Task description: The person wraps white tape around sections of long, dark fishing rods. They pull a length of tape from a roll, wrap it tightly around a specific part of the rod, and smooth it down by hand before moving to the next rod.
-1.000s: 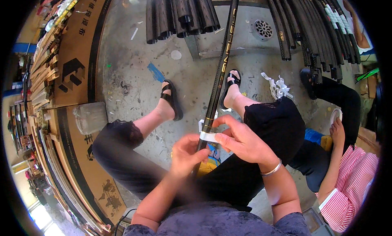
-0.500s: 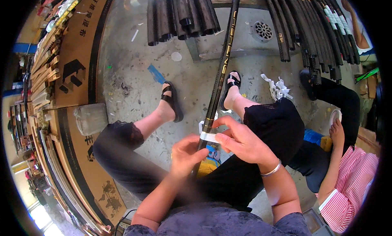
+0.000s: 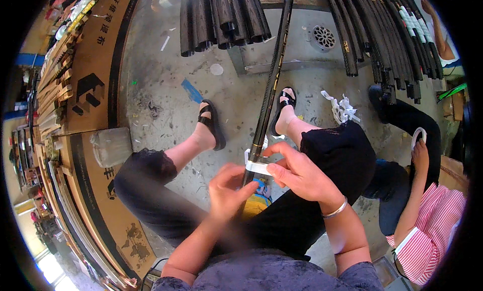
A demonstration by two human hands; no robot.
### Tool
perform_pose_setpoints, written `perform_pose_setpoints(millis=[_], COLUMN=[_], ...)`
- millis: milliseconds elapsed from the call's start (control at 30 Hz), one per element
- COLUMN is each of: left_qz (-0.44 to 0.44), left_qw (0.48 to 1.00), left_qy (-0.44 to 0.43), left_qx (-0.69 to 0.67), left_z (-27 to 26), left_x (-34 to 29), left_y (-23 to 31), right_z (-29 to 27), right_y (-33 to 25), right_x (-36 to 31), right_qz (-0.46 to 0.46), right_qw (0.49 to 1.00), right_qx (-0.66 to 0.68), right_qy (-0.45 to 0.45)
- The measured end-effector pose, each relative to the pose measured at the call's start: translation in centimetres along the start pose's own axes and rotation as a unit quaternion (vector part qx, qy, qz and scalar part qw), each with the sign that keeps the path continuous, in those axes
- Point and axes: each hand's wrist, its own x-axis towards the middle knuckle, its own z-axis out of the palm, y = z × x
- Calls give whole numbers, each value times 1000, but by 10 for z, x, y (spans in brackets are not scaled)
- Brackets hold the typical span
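Note:
A long black pole (image 3: 274, 85) with gold markings slants from the top of the view down between my legs. A strip of white tape (image 3: 257, 167) goes around its lower part and stands off to the right. My left hand (image 3: 227, 190) is closed around the pole just below the tape, with thumb and fingers on it. My right hand (image 3: 300, 175) pinches the free end of the tape between thumb and index finger, to the right of the pole. The pole's lower end is hidden behind my left hand and forearm.
Black tubes (image 3: 224, 19) lie at the top, and more black poles (image 3: 382, 39) at upper right. Brown cartons (image 3: 95, 85) and wooden strips line the left. Crumpled white tape scraps (image 3: 342, 109) lie on the floor. At right, a co-worker's hand (image 3: 420, 157) holds a white tape roll (image 3: 418, 136).
The pole has turned about its length, so its gold lettering shows less. My hands have barely moved. The co-worker's hand and tape roll have shifted up and to the right.

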Motion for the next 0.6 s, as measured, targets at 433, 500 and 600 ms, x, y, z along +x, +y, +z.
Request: perform_pose_setpoints(millis=[433, 500, 600], left_qz=[-46, -42, -48], left_qw=[995, 995, 995], left_qy=[10, 12, 2], left_qx=[-86, -89, -93], left_z=[5, 4, 1], left_x=[0, 0, 0], left_y=[4, 1, 1], right_z=[0, 1, 1], right_y=[-1, -3, 1], right_x=[0, 0, 1], right_qz=[3, 1, 8], right_qw=[1000, 1000, 1000], right_qx=[8, 4, 12], right_qy=[0, -10, 5])
